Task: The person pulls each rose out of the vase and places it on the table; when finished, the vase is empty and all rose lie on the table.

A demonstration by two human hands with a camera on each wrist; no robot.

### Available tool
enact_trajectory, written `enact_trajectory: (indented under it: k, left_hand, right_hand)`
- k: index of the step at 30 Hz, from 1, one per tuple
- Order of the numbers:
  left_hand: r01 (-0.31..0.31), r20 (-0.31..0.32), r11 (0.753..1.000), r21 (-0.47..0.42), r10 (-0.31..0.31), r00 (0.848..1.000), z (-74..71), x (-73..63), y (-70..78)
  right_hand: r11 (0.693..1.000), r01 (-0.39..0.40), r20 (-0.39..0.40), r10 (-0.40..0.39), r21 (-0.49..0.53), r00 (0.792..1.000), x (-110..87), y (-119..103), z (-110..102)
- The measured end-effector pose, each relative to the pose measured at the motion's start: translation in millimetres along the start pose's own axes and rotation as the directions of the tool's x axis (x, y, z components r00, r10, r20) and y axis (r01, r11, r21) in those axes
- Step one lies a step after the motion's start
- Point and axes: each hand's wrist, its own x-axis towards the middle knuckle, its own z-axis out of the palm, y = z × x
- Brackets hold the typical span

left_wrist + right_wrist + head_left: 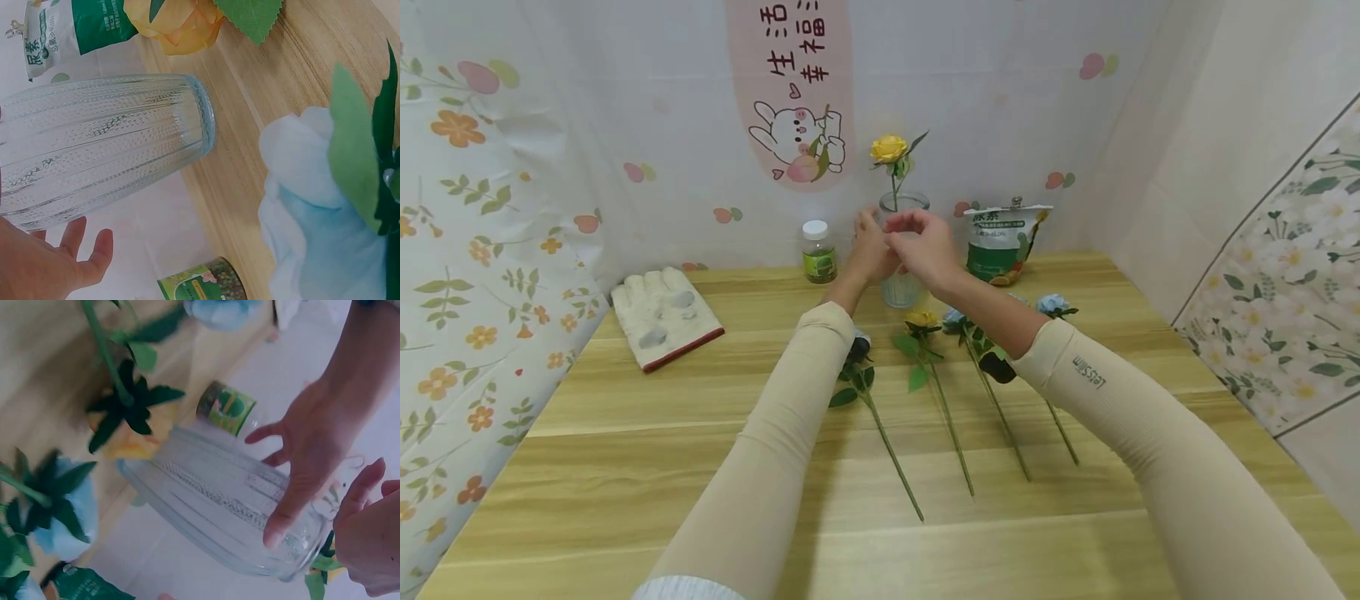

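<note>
A yellow rose (889, 150) stands upright above the mouth of a clear ribbed glass vase (901, 289); its lower stem is hidden. My left hand (874, 250) is around the upper vase, thumb across the near side (290, 509), with some fingers spread beyond the glass (69, 262). Close to the rim, my right hand (928, 254) has bent fingers, and I see nothing in them (372, 540). Nearer to me lie another yellow rose (921, 320), a pale blue rose (955, 320), a blue rose (1052, 305) and a rose (859, 346) partly behind my left sleeve.
A white-capped jar (819, 254) stands left of the vase. To its right is a clipped green-and-white pouch (996, 250). A white work glove (664, 318) lies at the table's left. Patterned cloth (677, 125) hangs behind the table.
</note>
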Motion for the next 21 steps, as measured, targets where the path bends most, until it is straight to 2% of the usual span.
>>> enact_trajectory:
  k: [4, 9, 11, 15, 18, 21]
  left_hand:
    - [-0.039, 0.002, 0.998, 0.04, 0.038, 0.999, -2.2, 0.2, -2.0]
    - [-0.035, 0.056, 0.992, 0.119, 0.028, 0.998, -2.1, -1.1, -2.7]
    - [-0.033, 0.069, 0.99, 0.137, 0.023, 0.997, -3.0, -1.8, -2.6]
    - [-0.032, 0.048, 0.991, 0.128, 0.026, 0.999, -2.4, 0.6, -3.3]
    - [-0.022, 0.031, 0.994, 0.105, 0.019, 0.999, -0.7, 3.7, -3.9]
    - [-0.031, 0.025, 0.995, 0.1, 0.029, 0.999, 0.3, 4.6, -4.4]
  right_hand:
    - [0.991, 0.011, -0.021, -0.014, -0.134, 1.0, 16.0, -3, 9]
    - [0.931, 0.024, -0.014, -0.031, -0.365, 0.999, 28.7, 0, 18]
    - [0.919, 0.044, -0.022, -0.057, -0.393, 0.998, 31.0, -1, 20]
    - [0.933, 0.05, -0.101, -0.092, -0.355, 0.991, 33.9, -4, 21]
    - [0.937, 0.0, -0.159, -0.06, -0.349, 0.985, 37.5, -5, 18]
    - [0.92, -0.068, -0.163, 0.005, -0.387, 0.987, 41.8, -6, 15]
